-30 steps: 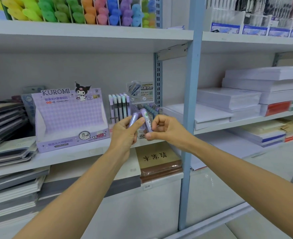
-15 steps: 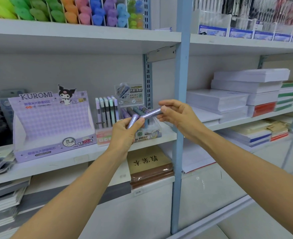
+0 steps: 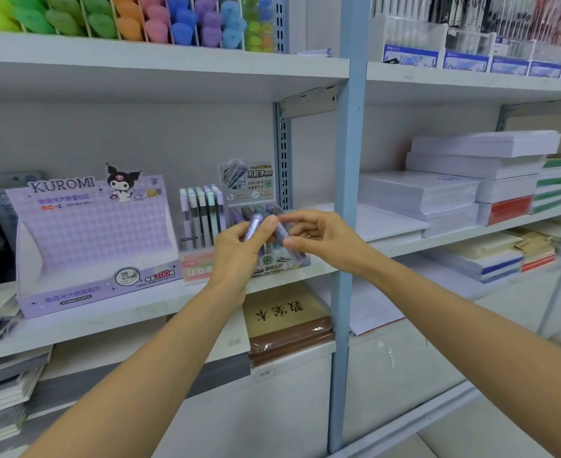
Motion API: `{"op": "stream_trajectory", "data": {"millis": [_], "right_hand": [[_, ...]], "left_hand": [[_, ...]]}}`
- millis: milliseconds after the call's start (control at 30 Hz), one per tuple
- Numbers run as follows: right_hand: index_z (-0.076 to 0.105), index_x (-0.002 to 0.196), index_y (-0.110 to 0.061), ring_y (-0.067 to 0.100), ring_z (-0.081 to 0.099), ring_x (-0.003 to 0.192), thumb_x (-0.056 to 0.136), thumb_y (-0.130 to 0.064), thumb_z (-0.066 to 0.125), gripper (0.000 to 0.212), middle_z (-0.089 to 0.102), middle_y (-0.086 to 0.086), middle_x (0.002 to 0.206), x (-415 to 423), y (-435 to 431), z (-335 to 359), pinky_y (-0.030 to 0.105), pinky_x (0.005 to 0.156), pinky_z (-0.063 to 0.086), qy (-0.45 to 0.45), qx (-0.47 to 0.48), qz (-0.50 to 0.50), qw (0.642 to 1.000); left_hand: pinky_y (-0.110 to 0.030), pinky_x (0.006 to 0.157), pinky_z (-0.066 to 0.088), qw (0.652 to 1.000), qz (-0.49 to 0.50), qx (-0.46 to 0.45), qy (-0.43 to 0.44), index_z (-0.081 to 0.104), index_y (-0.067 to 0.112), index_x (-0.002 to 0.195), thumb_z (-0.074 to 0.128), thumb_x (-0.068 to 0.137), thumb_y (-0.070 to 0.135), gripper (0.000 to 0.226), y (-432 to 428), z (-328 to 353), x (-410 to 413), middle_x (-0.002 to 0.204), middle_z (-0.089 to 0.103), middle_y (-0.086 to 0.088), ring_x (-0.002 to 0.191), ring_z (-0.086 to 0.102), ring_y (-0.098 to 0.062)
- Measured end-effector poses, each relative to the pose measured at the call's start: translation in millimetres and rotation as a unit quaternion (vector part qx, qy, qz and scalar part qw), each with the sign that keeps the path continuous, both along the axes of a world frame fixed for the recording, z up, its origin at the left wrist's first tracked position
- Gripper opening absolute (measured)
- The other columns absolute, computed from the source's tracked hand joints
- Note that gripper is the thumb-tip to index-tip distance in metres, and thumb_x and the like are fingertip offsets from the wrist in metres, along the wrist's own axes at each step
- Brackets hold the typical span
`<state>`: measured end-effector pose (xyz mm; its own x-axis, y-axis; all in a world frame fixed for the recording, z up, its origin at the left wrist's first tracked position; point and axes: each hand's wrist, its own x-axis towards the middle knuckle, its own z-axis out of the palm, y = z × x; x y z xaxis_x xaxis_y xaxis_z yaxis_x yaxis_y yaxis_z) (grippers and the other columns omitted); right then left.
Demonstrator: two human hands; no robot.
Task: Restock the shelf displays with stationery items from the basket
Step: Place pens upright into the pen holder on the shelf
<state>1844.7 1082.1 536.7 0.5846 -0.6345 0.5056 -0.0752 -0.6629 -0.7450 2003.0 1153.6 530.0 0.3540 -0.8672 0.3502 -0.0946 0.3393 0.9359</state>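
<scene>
The left hand (image 3: 236, 256) and right hand (image 3: 325, 241) each hid part of a pale purple plastic tube (image 3: 254, 226), plus the clear display box (image 3: 249, 183) behind.

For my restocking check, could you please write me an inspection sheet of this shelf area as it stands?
Surface: white middle shelf, carrying display boxes.
Job's things: left purple tube and right purple tube, held in front of the clear lead display box; basket not in view.
Clutter: Kuromi box, no stock visible inside; pen display.
Hands: left hand and right hand each pinch one tube.
Cables: nothing seen.
Surroundings: paper stacks to the right; brown packs below; coloured items above.
</scene>
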Motion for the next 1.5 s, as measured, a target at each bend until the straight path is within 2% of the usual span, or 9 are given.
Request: {"op": "stream_trajectory", "data": {"millis": [133,267,433,567,800,967,1133,1300,1500], "right_hand": [[0.046,0.139,-0.018,0.02,0.07,0.091,0.095,-0.005,0.057,0.048,0.067,0.008,0.097,-4,-10,5,0.028,0.078,0.056,-0.066,0.034,-0.008,0.997],[0.045,0.127,-0.014,0.026,0.068,0.092,0.094,-0.001,0.057,0.037,0.062,0.013,0.104,1,-25,12,0.029,0.076,0.058,-0.122,0.017,-0.095,0.988],[0.052,0.108,-0.011,0.026,0.063,0.093,0.089,-0.003,0.063,0.023,0.061,0.008,0.102,19,-37,6,0.042,0.086,0.055,-0.076,-0.066,-0.172,0.98],[0.055,0.106,-0.015,0.018,0.062,0.082,0.089,-0.007,0.066,0.021,0.062,0.005,0.098,22,-44,-5,0.038,0.085,0.055,-0.022,-0.071,-0.204,0.976],[0.054,0.105,-0.017,0.029,0.064,0.091,0.09,-0.004,0.063,0.022,0.06,0.003,0.099,14,-50,0,0.045,0.086,0.055,0.038,-0.07,-0.152,0.985],[0.046,0.122,-0.021,0.023,0.064,0.087,0.091,-0.007,0.063,0.038,0.059,0.001,0.095,19,-53,-4,0.039,0.083,0.055,0.066,-0.098,-0.165,0.979],[0.06,0.106,-0.013,0.015,0.056,0.086,0.088,-0.01,0.067,0.02,0.058,0.002,0.097,22,-54,-16,0.039,0.079,0.053,0.083,-0.207,-0.21,0.952],[0.065,0.112,-0.017,0.011,0.048,0.09,0.092,-0.022,0.062,0.02,0.048,-0.002,0.104,18,-50,-18,0.026,0.078,0.042,0.066,-0.198,-0.246,0.946],[0.063,0.123,-0.014,0.01,0.066,0.092,0.095,-0.024,0.061,0.03,0.068,0.003,0.113,18,-15,7,0.02,0.074,0.05,-0.067,-0.006,-0.022,0.997]], "left_hand": [[-0.015,0.042,0.026,0.998,-0.053,0.018,0.035,0.062,-0.002,0.105,0.052,0.099,0.027,0.031,-2,-1,7,0.067,0.049,0.0,0.047,0.035,-0.007],[-0.02,0.054,0.041,0.998,-0.062,0.018,-0.006,0.058,0.015,0.114,0.049,0.099,0.016,0.017,-3,-7,15,0.077,0.057,0.0,0.059,0.047,-0.008],[-0.025,0.065,0.049,0.998,-0.06,0.0,-0.018,0.056,0.028,0.116,0.057,0.096,0.019,0.021,-3,-15,25,0.073,0.068,0.007,0.064,0.058,-0.005],[-0.025,0.065,0.051,0.998,-0.065,-0.004,-0.019,0.056,0.026,0.121,0.058,0.095,0.02,0.026,-4,-18,30,0.073,0.069,0.008,0.066,0.061,-0.006],[-0.023,0.063,0.055,0.997,-0.074,0.009,-0.007,0.051,0.02,0.126,0.061,0.094,0.016,0.034,-7,-20,31,0.077,0.073,0.004,0.07,0.063,-0.011],[-0.021,0.063,0.055,0.997,-0.079,0.014,-0.016,0.048,0.025,0.119,0.065,0.091,0.013,0.035,-7,-19,28,0.085,0.073,0.0,0.067,0.064,-0.007],[-0.018,0.061,0.053,0.997,-0.072,0.015,-0.034,0.045,0.019,0.125,0.067,0.088,0.01,0.043,-5,-20,28,0.09,0.069,-0.005,0.065,0.064,-0.006],[-0.02,0.064,0.054,0.996,-0.078,0.011,-0.041,0.05,0.019,0.12,0.066,0.09,0.011,0.034,1,-18,29,0.103,0.067,-0.015,0.071,0.064,-0.012],[-0.023,0.065,0.057,0.995,-0.084,-0.006,-0.054,0.057,0.019,0.115,0.065,0.09,0.009,0.028,6,-13,17,0.106,0.062,-0.013,0.072,0.066,-0.012]]}}
